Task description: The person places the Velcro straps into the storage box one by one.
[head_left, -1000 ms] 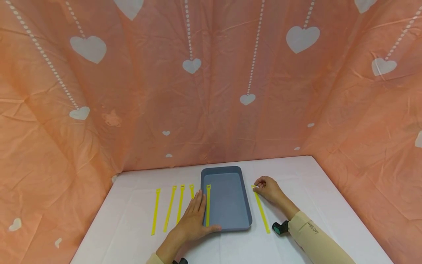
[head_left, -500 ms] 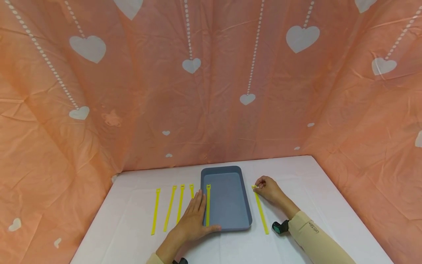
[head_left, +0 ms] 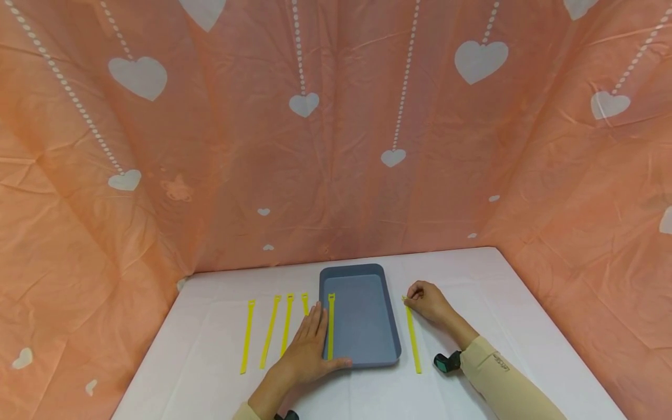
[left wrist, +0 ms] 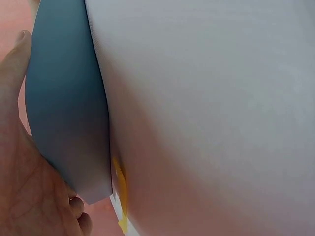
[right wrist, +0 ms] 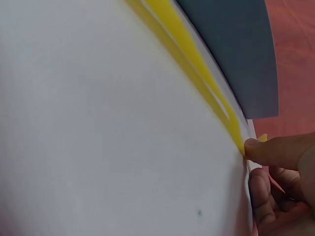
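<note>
My left hand lies with straight fingers along the left side of a blue-grey tray, its thumb at the near edge. Inside the tray, near that side, lies one flat yellow cable tie with a slotted head. To the right of the tray, my right hand pinches another yellow cable tie by its head end between thumb and finger. In the right wrist view, the held cable tie slants down to the thumb tip, with its shadow on the white cloth beside it.
Several yellow cable ties lie in a row left of the tray, one partly hidden by my left hand. A white cloth covers the table. Behind and at both sides hangs a peach curtain with white hearts.
The held cable tie's near end has swung left toward the tray, and its head has turned in my right fingers. My left hand and the tray have stayed in place.
</note>
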Tool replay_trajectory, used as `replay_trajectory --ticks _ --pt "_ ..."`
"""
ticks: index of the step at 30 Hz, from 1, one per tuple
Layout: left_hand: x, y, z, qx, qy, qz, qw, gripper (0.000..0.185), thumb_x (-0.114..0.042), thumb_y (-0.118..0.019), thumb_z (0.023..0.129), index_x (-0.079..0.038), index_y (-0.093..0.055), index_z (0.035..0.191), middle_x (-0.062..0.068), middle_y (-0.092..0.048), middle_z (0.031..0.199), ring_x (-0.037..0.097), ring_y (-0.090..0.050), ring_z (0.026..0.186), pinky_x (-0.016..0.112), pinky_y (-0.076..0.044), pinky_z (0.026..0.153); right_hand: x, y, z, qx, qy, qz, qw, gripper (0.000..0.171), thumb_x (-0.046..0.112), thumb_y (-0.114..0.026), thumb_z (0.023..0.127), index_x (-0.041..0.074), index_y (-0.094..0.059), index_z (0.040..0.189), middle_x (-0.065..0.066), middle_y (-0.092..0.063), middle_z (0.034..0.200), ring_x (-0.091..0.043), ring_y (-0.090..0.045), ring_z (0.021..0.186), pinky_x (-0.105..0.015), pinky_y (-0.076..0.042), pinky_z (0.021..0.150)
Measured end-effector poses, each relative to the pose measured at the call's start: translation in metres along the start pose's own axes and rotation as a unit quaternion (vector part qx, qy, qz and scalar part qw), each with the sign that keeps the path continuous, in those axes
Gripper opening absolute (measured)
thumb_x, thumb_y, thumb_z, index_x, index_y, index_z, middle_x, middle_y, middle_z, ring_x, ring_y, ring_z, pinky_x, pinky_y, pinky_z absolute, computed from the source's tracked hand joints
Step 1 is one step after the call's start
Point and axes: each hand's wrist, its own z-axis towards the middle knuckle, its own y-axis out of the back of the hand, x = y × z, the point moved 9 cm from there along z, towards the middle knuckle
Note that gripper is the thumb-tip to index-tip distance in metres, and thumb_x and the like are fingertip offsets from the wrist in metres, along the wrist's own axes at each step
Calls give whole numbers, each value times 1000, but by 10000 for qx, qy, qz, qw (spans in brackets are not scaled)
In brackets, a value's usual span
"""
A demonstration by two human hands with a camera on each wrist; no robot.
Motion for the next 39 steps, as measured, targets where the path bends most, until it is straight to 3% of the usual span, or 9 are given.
replay_trajectory --ticks 20,30,39 --pt "3 -2 2 -46 -16 44 10000 133 -83 -68 86 4 -12 170 22 2 179 37 -2 167 56 -15 133 -11 12 4 -126 -246 1058 9940 18 0 -83 91 -3 -64 92 -2 -68 79 -10 -58 71 -21 -48 64" --pt "3 -3 2 -29 -6 59 10000 132 -83 -68 87 3 -12 170 22 3 179 38 -2 166 56 -15 133 -17 11 7 -75 -379 1500 9879 24 -1 -81 94 -11 -68 111 -4 -74 86 -8 -65 74 -22 -56 67" --pt "2 -1 2 -22 14 18 10000 133 -83 -68 86 3 -11 170 22 3 179 37 -2 167 56 -15 133 -15 10 7 21 -492 1767 9830 21 -2 -76 97 -13 -69 113 -4 -75 87 -10 -69 77 -23 -59 69"
